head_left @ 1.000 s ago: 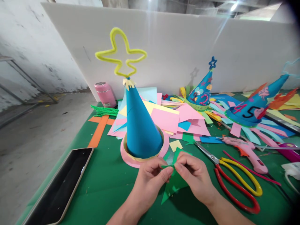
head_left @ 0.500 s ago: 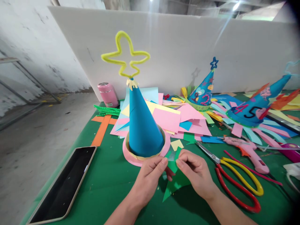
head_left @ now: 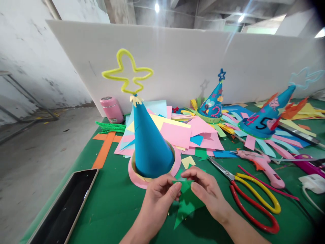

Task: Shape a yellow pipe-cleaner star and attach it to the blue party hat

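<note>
My left hand (head_left: 161,200) and my right hand (head_left: 208,195) meet low in the middle, each pinching one side of a small piece of green paper (head_left: 185,186). Part of it is hidden by my fingers. Beneath it more green paper with pointed edges (head_left: 180,215) shows against the green table. Just beyond my hands stands a blue paper cone hat (head_left: 151,145) with a pink ring brim (head_left: 134,179). A bent yellow pipe-cleaner shape (head_left: 128,70) tops it. Scissors with red and yellow handles (head_left: 230,176) lie right of my right hand.
A phone (head_left: 66,203) lies at the left by orange strips (head_left: 105,149) and a pink bottle (head_left: 111,110). Coloured paper (head_left: 175,134) is piled behind the cone. Rightward are two decorated hats (head_left: 210,103), (head_left: 269,113) and a pink glue gun (head_left: 262,164). A white board (head_left: 162,61) stands behind.
The view has tilted up a little and shifted right. My hands have brought the small green paper flatter, its top edge now level between my fingers; before, a corner stuck up.
</note>
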### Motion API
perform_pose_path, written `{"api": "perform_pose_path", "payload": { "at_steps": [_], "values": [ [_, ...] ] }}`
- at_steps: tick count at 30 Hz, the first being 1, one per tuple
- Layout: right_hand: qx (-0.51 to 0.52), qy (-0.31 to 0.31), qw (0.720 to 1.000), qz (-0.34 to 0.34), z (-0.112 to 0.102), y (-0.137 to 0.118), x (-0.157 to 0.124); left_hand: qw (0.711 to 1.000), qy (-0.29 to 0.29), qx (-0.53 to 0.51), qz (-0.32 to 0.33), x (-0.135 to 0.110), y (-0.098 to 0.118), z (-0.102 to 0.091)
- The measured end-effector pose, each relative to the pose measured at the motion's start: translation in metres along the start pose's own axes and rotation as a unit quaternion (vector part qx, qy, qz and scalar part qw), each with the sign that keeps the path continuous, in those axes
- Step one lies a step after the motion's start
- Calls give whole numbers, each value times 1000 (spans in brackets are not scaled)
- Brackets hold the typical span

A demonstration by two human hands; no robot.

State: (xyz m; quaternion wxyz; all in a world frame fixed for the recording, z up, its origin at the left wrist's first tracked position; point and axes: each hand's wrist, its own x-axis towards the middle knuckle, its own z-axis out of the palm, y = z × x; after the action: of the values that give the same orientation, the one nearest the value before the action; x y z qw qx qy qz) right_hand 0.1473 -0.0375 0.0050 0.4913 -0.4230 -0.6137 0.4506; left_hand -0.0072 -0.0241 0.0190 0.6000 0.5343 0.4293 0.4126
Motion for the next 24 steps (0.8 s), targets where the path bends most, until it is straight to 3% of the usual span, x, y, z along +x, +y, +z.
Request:
{"api": "perform_pose_path", "payload": {
  "at_steps": [9,17,24],
  "values": [
    [14,16,1000,23,5,1,0,996,37,70,27,-2,-10,4],
    [36,28,998,32,7,3,0,997,-27,58,-38,-4,-11,9],
    [76,-6,995,69,8,5,0,995,-65,63,-49,-6,-15,9]
  ]
}}
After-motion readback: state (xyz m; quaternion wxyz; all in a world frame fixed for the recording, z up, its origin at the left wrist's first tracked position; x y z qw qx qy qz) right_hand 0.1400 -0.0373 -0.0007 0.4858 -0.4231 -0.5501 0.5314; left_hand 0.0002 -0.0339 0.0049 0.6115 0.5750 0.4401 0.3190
